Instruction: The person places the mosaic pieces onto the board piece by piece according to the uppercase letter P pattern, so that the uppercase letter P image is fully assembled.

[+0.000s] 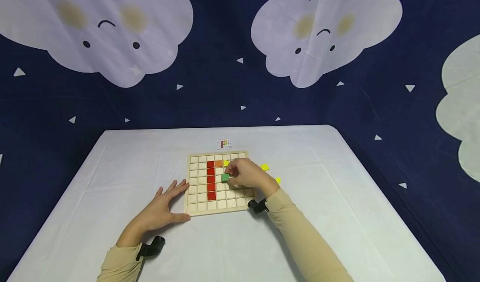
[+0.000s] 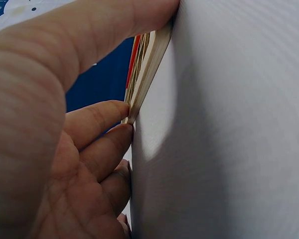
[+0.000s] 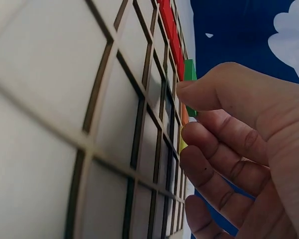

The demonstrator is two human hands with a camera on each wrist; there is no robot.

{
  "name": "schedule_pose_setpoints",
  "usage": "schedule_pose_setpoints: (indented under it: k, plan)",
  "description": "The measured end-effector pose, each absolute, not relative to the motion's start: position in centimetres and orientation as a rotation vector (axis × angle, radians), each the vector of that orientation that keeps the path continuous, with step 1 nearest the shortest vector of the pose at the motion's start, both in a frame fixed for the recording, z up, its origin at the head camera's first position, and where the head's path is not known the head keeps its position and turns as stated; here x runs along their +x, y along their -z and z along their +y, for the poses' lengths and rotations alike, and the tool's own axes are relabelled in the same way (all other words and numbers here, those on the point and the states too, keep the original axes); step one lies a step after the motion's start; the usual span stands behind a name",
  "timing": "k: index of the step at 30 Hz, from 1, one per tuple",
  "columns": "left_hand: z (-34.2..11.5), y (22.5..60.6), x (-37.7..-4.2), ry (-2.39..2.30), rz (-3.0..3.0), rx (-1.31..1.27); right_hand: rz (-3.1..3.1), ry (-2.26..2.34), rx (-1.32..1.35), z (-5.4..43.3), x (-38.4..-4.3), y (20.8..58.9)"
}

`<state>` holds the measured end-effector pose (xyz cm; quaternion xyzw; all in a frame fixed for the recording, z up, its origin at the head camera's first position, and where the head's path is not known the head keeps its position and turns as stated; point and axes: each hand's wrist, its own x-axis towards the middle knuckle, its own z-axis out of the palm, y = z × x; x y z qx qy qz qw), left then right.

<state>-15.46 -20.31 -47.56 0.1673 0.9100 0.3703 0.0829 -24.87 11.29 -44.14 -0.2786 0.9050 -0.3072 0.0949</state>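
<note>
A shallow wooden grid board lies on the table, most of its squares pale. Down one column runs a line of several red tiles. Beside the top red one sit an orange tile and a yellow tile. My right hand pinches a green tile between thumb and fingers over the board; in the right wrist view the green tile stands tilted at the fingertips. My left hand is spread, its thumb at the board's near left corner and its fingers touching the left edge.
Past the board's right side, two loose yellow tiles, one farther and one nearer, lie on the white tablecloth. A small pattern card lies behind the board. A dark blue cloud-print curtain hangs beyond the table.
</note>
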Motion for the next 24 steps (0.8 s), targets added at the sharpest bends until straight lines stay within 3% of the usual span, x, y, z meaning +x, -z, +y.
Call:
schedule_pose_setpoints:
  k: [24]
  plan:
    - [-20.3,47.3,-15.3,-1.119,2.705,0.5,2.635,0.846,-0.784,9.3,-25.7,44.2]
